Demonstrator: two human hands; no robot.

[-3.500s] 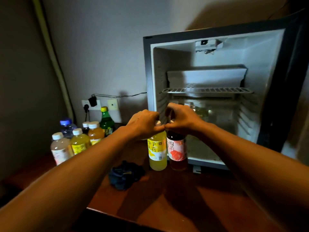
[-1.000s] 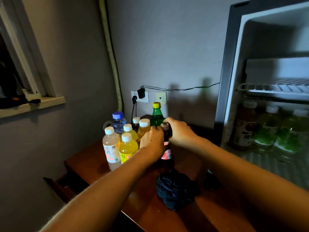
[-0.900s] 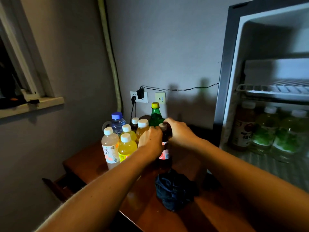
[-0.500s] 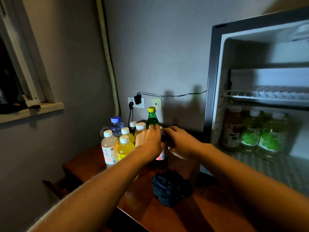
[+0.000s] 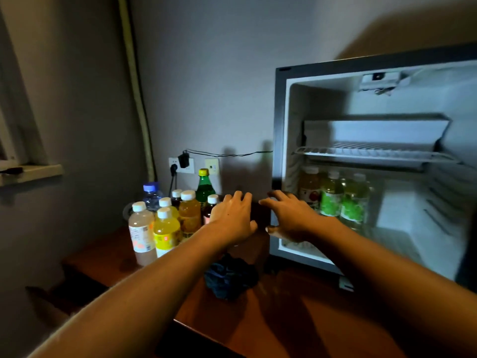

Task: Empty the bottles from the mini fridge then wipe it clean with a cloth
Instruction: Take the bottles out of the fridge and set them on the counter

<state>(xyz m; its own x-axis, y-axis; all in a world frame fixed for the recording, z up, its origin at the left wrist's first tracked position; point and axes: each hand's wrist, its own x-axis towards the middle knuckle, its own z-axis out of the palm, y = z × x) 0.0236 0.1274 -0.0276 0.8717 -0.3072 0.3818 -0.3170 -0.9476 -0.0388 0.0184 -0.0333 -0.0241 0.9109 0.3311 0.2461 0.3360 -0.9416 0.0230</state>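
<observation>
The mini fridge [image 5: 280, 156] stands open on the right of the wooden table [image 5: 296, 321]. Three bottles remain on its lower floor: an amber one [image 5: 309, 188] and two with green labels [image 5: 331, 197] [image 5: 354, 202]. Several bottles stand grouped on the table at left, among them a yellow one [image 5: 166, 232] and a green glass one [image 5: 204, 187]. My left hand [image 5: 233, 219] and my right hand [image 5: 289, 218] hover empty, fingers spread, between that group and the fridge. A dark blue cloth [image 5: 228, 277] lies crumpled on the table below my hands.
A wall socket [image 5: 180, 165] with a black plug and cable sits behind the bottles. A wire shelf [image 5: 371, 152] spans the fridge's upper part. A window sill [image 5: 31, 173] juts out at the left. The table's front edge runs near my forearms.
Both hands carried a yellow and a dark bottle from the fridge to the group on the table, let go, and now move right toward the fridge with fingers spread.
</observation>
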